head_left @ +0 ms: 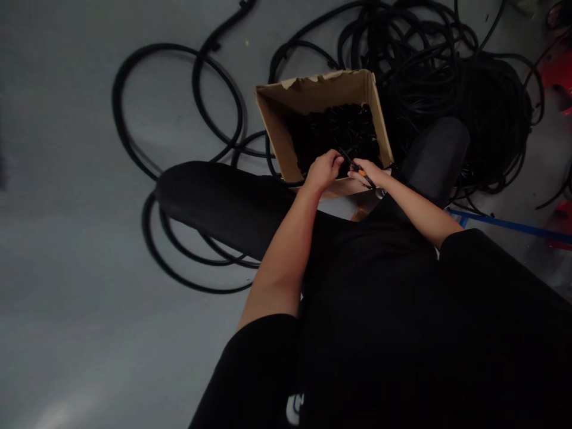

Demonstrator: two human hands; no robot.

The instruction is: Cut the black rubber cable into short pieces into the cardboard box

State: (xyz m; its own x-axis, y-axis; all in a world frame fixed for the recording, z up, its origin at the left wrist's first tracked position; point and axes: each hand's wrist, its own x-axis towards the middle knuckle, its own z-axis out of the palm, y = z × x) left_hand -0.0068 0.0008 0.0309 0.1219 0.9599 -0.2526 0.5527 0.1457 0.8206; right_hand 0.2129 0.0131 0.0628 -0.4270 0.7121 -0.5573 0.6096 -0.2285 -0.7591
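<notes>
Over the open cardboard box point(277, 136), my two hands are close together. My right hand point(370, 171) is closed around a slim black tool with an orange part point(361, 173); its exact kind is too small to make out. My left hand point(322, 171) is closed in a pinch at the far end of that tool, and whatever it grips is hidden by the fingers. Below them, many short black pieces point(344, 125) fill the bottom of the box.
A large tangled heap of black hose point(415, 65) lies behind and right of the box. Loose hose loops point(117, 101) spread over the grey floor point(67, 238) at left. A blue strip point(509, 223) and red objects point(558, 80) are at the right. My legs flank the box.
</notes>
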